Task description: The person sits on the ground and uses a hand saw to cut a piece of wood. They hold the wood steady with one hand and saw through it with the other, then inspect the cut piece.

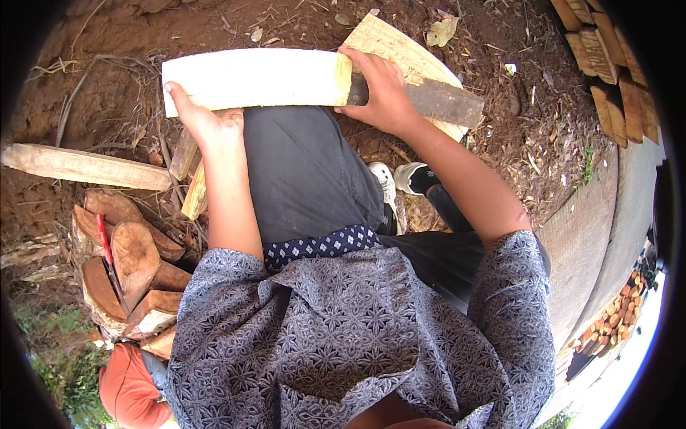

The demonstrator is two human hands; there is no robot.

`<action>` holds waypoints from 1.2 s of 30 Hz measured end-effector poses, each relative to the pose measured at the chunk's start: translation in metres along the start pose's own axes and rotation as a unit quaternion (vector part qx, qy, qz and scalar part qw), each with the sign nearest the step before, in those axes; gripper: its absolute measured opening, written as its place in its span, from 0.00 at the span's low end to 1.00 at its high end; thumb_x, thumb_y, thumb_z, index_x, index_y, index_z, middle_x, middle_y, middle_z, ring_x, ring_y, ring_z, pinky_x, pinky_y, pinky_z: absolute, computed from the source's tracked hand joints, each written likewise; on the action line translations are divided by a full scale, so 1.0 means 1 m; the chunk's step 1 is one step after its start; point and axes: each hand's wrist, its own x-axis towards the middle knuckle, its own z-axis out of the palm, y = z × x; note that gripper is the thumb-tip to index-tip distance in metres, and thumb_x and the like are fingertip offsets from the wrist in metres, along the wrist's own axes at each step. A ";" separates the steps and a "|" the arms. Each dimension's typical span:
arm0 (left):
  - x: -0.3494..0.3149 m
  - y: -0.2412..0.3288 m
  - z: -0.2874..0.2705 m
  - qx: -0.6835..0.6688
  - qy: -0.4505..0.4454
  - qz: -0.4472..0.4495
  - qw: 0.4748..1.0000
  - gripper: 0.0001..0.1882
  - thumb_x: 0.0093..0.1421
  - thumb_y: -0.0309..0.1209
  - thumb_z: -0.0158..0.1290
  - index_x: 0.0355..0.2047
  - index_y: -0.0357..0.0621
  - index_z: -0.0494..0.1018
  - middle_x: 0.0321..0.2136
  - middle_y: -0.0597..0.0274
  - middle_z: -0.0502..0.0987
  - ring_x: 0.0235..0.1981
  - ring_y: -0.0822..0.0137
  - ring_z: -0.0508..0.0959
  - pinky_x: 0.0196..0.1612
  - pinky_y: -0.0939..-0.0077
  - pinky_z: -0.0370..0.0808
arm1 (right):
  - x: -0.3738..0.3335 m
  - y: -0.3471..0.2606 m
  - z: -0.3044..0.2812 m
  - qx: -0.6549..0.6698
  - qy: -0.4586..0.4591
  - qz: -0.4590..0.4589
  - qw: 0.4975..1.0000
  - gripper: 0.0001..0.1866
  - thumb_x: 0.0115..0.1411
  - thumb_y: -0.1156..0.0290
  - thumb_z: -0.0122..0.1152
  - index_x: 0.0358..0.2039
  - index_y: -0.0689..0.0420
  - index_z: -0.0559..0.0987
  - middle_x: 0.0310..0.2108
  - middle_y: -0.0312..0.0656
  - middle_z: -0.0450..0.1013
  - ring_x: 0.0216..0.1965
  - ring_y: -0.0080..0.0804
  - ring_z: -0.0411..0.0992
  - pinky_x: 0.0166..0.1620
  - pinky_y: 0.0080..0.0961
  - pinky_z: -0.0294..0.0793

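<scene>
Across the top of my lap lies a pale, freshly cut piece of split wood point(254, 77), with a flat bright face and a slightly curved far edge. My left hand point(204, 121) grips its left end from below, the thumb on the near corner. At the right end, my right hand point(379, 89) spans the yellowish end with thumb and fingers. Past my right hand, a broad wooden slab point(400, 46) lies on the ground. A greyish-brown plank point(446, 102) rests across that slab, partly hidden by my right hand.
On the left are a long split log point(93, 166) and a pile of cut logs point(136, 250) with a slim red-and-black tool point(107, 247) on it. A person in orange point(132, 386) is beyond. Stacked wood point(607, 57) stands at far right, near a grey slab point(586, 229).
</scene>
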 end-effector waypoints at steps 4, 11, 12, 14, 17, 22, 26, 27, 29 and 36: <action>0.003 0.000 -0.006 -0.003 -0.008 0.007 1.000 0.35 0.70 0.61 0.46 0.66 0.51 0.64 0.61 0.58 0.72 0.61 0.54 0.74 0.60 0.47 0.76 | -0.003 0.002 0.003 -0.003 0.035 -0.028 0.999 0.51 0.45 0.62 0.80 0.69 0.39 0.65 0.57 0.44 0.69 0.63 0.43 0.64 0.68 0.47 0.53; -0.002 -0.002 -0.009 0.009 -0.005 0.044 0.999 0.36 0.69 0.62 0.46 0.67 0.51 0.64 0.62 0.56 0.71 0.61 0.52 0.74 0.58 0.45 0.78 | -0.008 -0.007 -0.002 0.002 0.033 -0.027 0.999 0.52 0.44 0.55 0.83 0.70 0.39 0.65 0.57 0.42 0.69 0.63 0.43 0.64 0.69 0.48 0.51; -0.004 -0.002 -0.009 0.008 0.000 0.050 0.999 0.36 0.69 0.62 0.47 0.67 0.51 0.64 0.62 0.57 0.72 0.61 0.52 0.74 0.58 0.46 0.78 | -0.009 -0.008 -0.004 0.002 0.036 -0.027 0.999 0.52 0.44 0.54 0.83 0.70 0.39 0.65 0.57 0.42 0.69 0.63 0.43 0.64 0.68 0.47 0.50; -0.008 -0.003 -0.008 0.006 0.012 0.060 0.998 0.37 0.68 0.62 0.49 0.66 0.51 0.64 0.61 0.58 0.73 0.60 0.53 0.75 0.58 0.48 0.79 | -0.010 -0.009 -0.005 0.003 0.042 -0.029 0.999 0.53 0.44 0.54 0.83 0.70 0.40 0.65 0.57 0.42 0.68 0.63 0.45 0.63 0.68 0.47 0.50; -0.007 -0.002 -0.013 0.006 0.004 0.074 0.997 0.38 0.66 0.62 0.52 0.66 0.51 0.65 0.61 0.59 0.73 0.60 0.54 0.76 0.57 0.47 0.80 | -0.012 -0.011 -0.005 0.004 0.048 -0.033 0.998 0.54 0.43 0.55 0.84 0.70 0.41 0.64 0.57 0.43 0.68 0.63 0.46 0.62 0.67 0.47 0.51; -0.006 -0.005 -0.018 0.002 -0.002 0.067 0.998 0.39 0.65 0.62 0.54 0.66 0.50 0.64 0.61 0.59 0.72 0.60 0.53 0.75 0.58 0.47 0.79 | -0.012 -0.010 -0.003 0.005 0.050 -0.028 0.998 0.52 0.45 0.55 0.83 0.69 0.39 0.65 0.55 0.42 0.68 0.61 0.43 0.62 0.67 0.46 0.49; -0.004 -0.006 -0.019 -0.010 -0.007 0.076 0.997 0.39 0.64 0.62 0.55 0.66 0.50 0.64 0.60 0.59 0.73 0.58 0.53 0.76 0.58 0.46 0.79 | -0.014 -0.011 -0.005 -0.001 0.050 -0.028 0.998 0.50 0.46 0.53 0.81 0.69 0.40 0.66 0.55 0.42 0.68 0.61 0.43 0.62 0.67 0.45 0.50; -0.004 -0.006 -0.022 -0.018 -0.027 0.081 0.996 0.39 0.64 0.62 0.55 0.66 0.50 0.65 0.60 0.59 0.74 0.58 0.53 0.76 0.57 0.45 0.79 | -0.015 -0.013 -0.008 -0.004 0.053 -0.032 0.998 0.49 0.47 0.52 0.81 0.69 0.41 0.66 0.54 0.42 0.69 0.61 0.43 0.63 0.66 0.45 0.51; -0.002 -0.005 -0.028 -0.033 -0.069 0.089 0.993 0.40 0.62 0.62 0.57 0.65 0.51 0.66 0.59 0.60 0.74 0.58 0.52 0.76 0.56 0.45 0.79 | -0.016 -0.018 -0.016 0.014 0.053 -0.029 0.998 0.45 0.49 0.51 0.79 0.67 0.43 0.69 0.52 0.42 0.71 0.58 0.43 0.66 0.65 0.44 0.54; 0.006 0.004 -0.038 -0.151 -0.226 0.018 0.962 0.41 0.55 0.65 0.63 0.61 0.54 0.73 0.55 0.58 0.78 0.58 0.51 0.77 0.56 0.38 0.79 | -0.019 -0.024 -0.044 0.059 0.047 0.003 0.997 0.25 0.53 0.54 0.76 0.47 0.53 0.81 0.40 0.38 0.76 0.47 0.38 0.74 0.57 0.40 0.60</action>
